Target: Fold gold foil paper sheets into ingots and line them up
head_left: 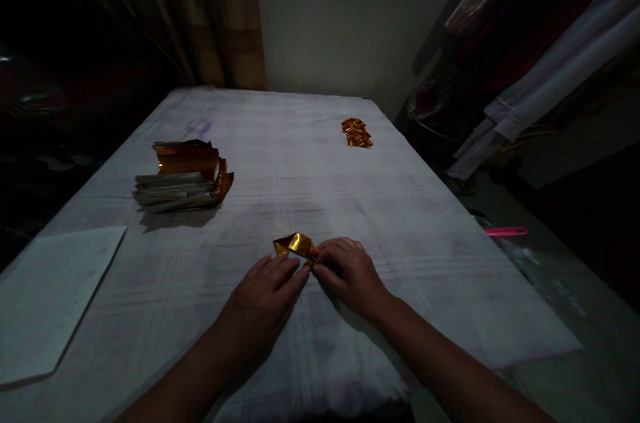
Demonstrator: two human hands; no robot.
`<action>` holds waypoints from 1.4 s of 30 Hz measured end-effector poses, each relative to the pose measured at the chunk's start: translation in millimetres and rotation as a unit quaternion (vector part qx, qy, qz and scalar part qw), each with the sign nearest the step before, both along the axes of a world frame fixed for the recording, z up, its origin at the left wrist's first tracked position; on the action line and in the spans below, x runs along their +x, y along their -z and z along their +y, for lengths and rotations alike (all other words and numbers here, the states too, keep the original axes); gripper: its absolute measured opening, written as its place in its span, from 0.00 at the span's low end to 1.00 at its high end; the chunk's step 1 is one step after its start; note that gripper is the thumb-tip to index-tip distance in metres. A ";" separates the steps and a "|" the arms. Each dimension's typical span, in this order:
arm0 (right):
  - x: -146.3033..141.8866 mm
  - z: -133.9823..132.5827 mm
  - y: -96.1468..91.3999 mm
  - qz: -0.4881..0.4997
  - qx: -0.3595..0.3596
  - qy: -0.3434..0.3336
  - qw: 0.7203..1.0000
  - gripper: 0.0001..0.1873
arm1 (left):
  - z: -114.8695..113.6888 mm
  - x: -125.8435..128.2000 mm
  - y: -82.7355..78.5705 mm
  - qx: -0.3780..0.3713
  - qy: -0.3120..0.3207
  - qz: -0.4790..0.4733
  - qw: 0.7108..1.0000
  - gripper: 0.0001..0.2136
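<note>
A folded piece of shiny gold foil paper (299, 242) lies on the white cloth-covered table (290, 170) in front of me. My right hand (347, 270) pinches its right end between thumb and fingers. With the fingers stretched out and lying low, my left hand (270, 286) rests against the paper's near edge, its fingertips touching it. The paper's near right corner is partly hidden by my fingers. Farther left stands a curled stack of gold foil sheets (187, 160) with grey backs. Toward the far right is a small cluster of folded gold pieces (357, 132).
A white sheet or pad (55, 296) lies at the table's left edge. A curtain (220, 16) and a pale wall (345, 23) stand behind the table. Clothes (545, 70) hang at the right, and a pink handle (506, 232) shows beyond the right edge.
</note>
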State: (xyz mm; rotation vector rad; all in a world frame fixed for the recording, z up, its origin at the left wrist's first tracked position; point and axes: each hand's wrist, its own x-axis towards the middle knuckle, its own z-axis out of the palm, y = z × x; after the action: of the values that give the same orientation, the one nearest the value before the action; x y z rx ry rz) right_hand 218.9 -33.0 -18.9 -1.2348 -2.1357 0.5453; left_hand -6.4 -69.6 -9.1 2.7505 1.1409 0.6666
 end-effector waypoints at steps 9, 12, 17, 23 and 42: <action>9.5 -9.5 1.7 0.031 0.052 -0.026 0.998 0.09 | 0.8 1.0 -3.7 0.032 -0.006 0.052 0.998 0.19; 8.5 -11.9 4.6 0.022 0.090 -0.029 0.995 0.16 | -0.5 1.4 -1.6 0.026 -0.011 0.054 0.998 0.19; 4.2 -12.7 5.7 -0.028 0.119 -0.031 0.992 0.17 | -1.9 2.4 2.9 0.017 -0.019 0.050 0.998 0.19; 1.6 -11.2 0.8 -0.062 0.103 -0.029 0.992 0.15 | -1.9 2.6 4.3 0.027 -0.021 0.059 0.998 0.19; -13.1 -6.7 -6.9 -0.044 0.028 0.060 0.997 0.06 | -4.5 0.4 7.2 0.017 -0.011 0.089 0.996 0.21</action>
State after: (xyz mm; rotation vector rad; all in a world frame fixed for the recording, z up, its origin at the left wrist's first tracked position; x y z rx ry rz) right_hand 205.8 -39.7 -12.0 -1.3690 -2.1163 0.3842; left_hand -6.0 -74.1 -16.2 2.8790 1.2050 0.4540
